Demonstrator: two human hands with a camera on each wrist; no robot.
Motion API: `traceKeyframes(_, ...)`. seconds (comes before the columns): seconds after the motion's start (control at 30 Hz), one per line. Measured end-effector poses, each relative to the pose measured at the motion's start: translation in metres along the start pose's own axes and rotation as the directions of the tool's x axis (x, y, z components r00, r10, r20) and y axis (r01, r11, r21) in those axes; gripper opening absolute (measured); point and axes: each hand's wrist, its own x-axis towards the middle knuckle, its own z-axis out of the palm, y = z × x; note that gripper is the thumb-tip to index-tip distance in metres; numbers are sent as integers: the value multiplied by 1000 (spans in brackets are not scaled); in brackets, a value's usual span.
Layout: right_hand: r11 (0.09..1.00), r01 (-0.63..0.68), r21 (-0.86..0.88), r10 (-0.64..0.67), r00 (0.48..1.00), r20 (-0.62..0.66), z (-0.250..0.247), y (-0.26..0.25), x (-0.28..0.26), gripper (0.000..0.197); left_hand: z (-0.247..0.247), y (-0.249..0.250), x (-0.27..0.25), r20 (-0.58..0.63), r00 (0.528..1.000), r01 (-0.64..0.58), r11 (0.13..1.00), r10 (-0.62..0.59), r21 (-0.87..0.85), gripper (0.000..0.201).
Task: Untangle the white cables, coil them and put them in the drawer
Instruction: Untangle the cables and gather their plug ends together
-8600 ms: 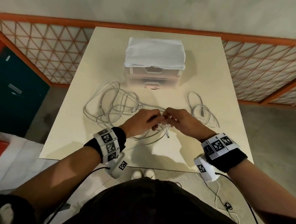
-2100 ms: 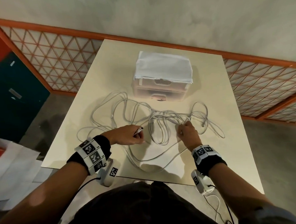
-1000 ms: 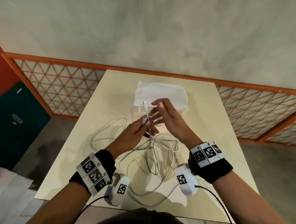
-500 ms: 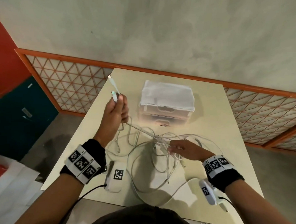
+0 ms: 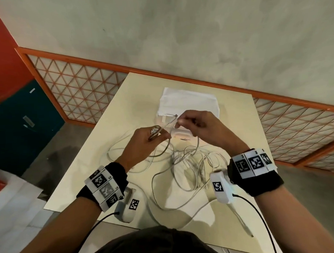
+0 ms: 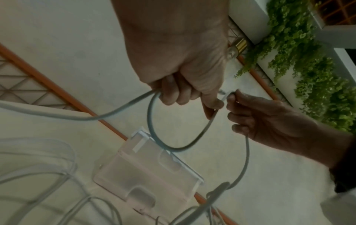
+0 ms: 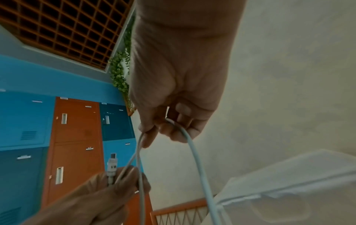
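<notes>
table [image 5: 114, 166]: tangled cables [image 5: 184, 163] lie mid-frame, before the drawers [image 5: 188, 104] | your left hand [image 5: 146, 144] grips a small cable loop, plug up | your right hand [image 5: 202, 129] pinches the strand running up-right from it

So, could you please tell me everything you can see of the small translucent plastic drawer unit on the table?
The small translucent plastic drawer unit stands near the far middle of the pale table, beyond the tangled white cables. A white cloth or sheet covers its top. Below it, the left wrist view shows frosted, pinkish-clear drawer fronts with cut-out handle recesses, and both drawers look shut. The raised left hand and right hand partly hide its front without touching it.
</notes>
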Motion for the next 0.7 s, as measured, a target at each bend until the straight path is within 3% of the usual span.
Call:
traceKeyframes(0.1,993,-62,98,62,998,5,7,7,0,17,-5,1,-1,-18,999,-28,1000,28,-2,21)
traceKeyframes(0.23,980,-187,75,176,975,134,23,50,-18,36,-23,-2,4,-179,982,-39,995,55,92,31)
traceKeyframes(0.3,965,-258,-40,261,948,183,29,75,-32,45,-33,-3,6,-295,952,-57,993,84,100,37)
traceKeyframes(0.4,925,-316,-210,356,914,192,24,108,-54,38,-47,-11,8,-450,892,-22,998,48,63,39)
traceKeyframes(0.5,902,-401,-161,423,894,146,11,132,-71,32,-62,-27,13,-547,836,79,996,-45,38,40)
traceKeyframes(0.6,918,-391,-69,394,919,28,3,133,-71,29,-66,-39,17,-467,875,237,955,-129,178,30)
traceKeyframes(0.67,919,-378,-112,376,926,-39,0,121,-64,28,-59,-39,15,-402,902,270,934,-161,233,19)
traceKeyframes(0.7,924,-353,-148,350,936,-48,0,113,-59,26,-53,-38,13,-371,912,267,939,-174,218,25)
